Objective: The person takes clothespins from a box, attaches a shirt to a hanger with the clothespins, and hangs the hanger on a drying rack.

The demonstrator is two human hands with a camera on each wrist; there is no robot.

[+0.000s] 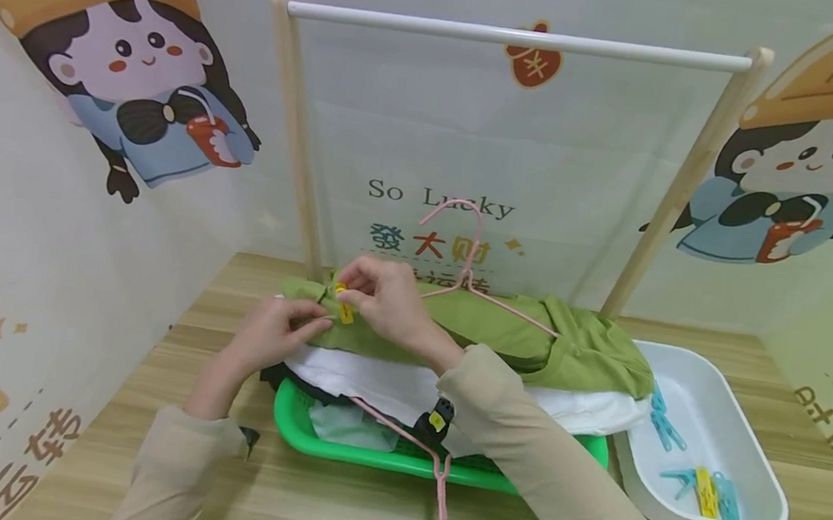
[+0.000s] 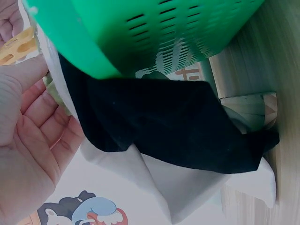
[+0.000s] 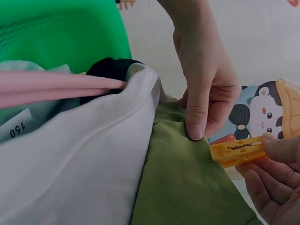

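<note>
My right hand (image 1: 392,298) pinches a yellow clothespin (image 3: 236,151) by one end, between thumb and fingers. The clothespin's other end is at the edge of a green garment (image 3: 180,173). With thumb and fingers, my left hand (image 3: 206,84) pinches that garment close by, at its left end. A pink hanger (image 1: 476,249) lies over the green cloth, its hook pointing up and back. Under the green cloth lies a white garment (image 1: 375,376), and black cloth (image 2: 154,122) hangs over the basket's edge in the left wrist view.
Beneath the clothes is a green basket (image 1: 338,452). A second pink hanger (image 1: 439,497) sticks out toward the front. At right, a white tray (image 1: 778,496) contains blue clothespins (image 1: 664,422) and a yellow one. A rack with a white bar (image 1: 513,37) stands behind.
</note>
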